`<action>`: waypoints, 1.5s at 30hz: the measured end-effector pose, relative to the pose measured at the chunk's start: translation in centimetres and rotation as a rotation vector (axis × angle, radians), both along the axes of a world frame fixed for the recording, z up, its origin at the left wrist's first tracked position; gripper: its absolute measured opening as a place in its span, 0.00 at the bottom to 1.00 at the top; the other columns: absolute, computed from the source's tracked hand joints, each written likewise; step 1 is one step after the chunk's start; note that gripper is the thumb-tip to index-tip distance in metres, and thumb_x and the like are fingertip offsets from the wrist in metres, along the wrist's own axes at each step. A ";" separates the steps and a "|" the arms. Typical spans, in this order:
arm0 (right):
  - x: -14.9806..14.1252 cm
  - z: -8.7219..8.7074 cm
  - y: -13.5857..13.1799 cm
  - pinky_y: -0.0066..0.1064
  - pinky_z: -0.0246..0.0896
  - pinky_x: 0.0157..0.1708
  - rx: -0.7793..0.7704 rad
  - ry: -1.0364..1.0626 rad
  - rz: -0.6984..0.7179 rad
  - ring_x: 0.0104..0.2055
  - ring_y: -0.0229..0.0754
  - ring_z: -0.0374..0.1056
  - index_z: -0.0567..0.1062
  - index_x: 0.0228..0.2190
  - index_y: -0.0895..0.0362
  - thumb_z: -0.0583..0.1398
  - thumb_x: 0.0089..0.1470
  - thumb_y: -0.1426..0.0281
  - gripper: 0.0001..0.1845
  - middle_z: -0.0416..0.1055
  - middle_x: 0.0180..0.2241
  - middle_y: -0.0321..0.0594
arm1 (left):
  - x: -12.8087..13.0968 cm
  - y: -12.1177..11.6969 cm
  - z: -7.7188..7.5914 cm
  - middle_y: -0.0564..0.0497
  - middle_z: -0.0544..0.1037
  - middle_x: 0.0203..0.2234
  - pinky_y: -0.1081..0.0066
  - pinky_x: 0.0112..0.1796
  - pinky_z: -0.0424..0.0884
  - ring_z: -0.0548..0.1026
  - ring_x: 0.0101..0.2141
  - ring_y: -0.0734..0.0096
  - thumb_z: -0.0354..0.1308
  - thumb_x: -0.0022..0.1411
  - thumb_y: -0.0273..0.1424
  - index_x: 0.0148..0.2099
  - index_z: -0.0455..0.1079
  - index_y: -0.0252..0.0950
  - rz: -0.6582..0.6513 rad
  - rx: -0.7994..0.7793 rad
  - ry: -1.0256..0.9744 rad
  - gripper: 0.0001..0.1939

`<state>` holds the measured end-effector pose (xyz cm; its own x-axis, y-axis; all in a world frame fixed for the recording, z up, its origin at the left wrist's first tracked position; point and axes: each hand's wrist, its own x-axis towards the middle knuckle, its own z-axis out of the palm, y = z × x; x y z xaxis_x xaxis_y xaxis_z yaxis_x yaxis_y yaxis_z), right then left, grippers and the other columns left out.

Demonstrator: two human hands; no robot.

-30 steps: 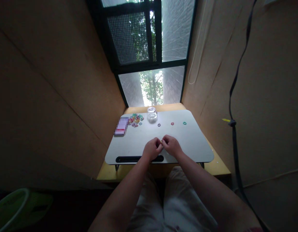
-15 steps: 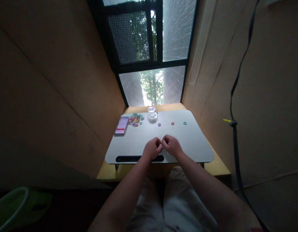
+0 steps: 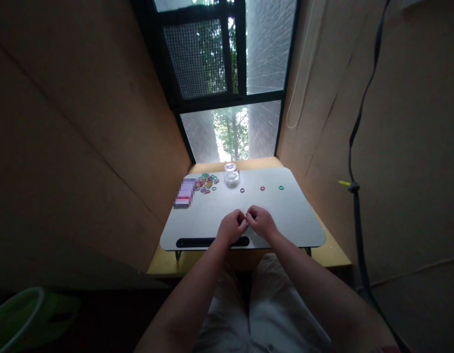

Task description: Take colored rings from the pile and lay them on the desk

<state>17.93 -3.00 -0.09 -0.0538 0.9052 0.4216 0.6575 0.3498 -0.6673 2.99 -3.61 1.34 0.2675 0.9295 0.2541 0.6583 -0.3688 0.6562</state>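
Over the front middle of the white lap table, my left hand and my right hand meet fingertip to fingertip. Both are closed in a pinch on a tiny yellowish piece, which looks like a small hair tie mostly covered by the fingers. Beyond them lie three separate small hair ties: a purple one, a red one and a green one. A mixed pile of coloured hair ties sits at the back left.
Behind the row stands a clear lidded jar. A phone-like pixelated rectangle lies at the left edge. A black strip runs along the front. Below left is a green basket; a dark strap hangs on the right.
The hands stay together in nearly the same place, with only slight finger movement. The view has shifted a little; the things on the table have not moved.
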 end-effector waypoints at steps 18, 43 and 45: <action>0.1 0.0 0.0 0.26 0.52 0.26 -0.003 -0.007 0.003 0.24 0.35 0.60 0.70 0.24 0.56 0.55 0.50 0.69 0.06 0.68 0.22 0.34 | 0.0 0.1 0.0 0.54 0.72 0.23 0.74 0.27 0.59 0.65 0.24 0.75 0.53 0.57 0.34 0.31 0.67 0.37 -0.007 -0.004 -0.001 0.07; 0.0 0.0 0.1 0.26 0.53 0.28 -0.001 -0.022 0.007 0.25 0.36 0.62 0.70 0.24 0.56 0.55 0.51 0.70 0.06 0.68 0.22 0.34 | -0.1 0.3 -0.5 0.55 0.72 0.23 0.75 0.27 0.58 0.66 0.24 0.77 0.53 0.57 0.34 0.31 0.65 0.36 -0.025 0.025 -0.011 0.06; 0.1 0.0 0.1 0.26 0.52 0.27 0.003 -0.018 0.010 0.25 0.36 0.61 0.70 0.24 0.56 0.55 0.51 0.70 0.07 0.68 0.22 0.34 | -0.2 0.3 -0.5 0.55 0.72 0.23 0.75 0.26 0.58 0.65 0.24 0.77 0.53 0.57 0.34 0.31 0.65 0.37 -0.024 0.028 -0.011 0.07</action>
<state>17.98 -2.94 -0.13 -0.0702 0.9034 0.4230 0.6661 0.3581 -0.6543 2.83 -3.29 0.81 0.2862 0.9154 0.2830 0.6417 -0.4024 0.6529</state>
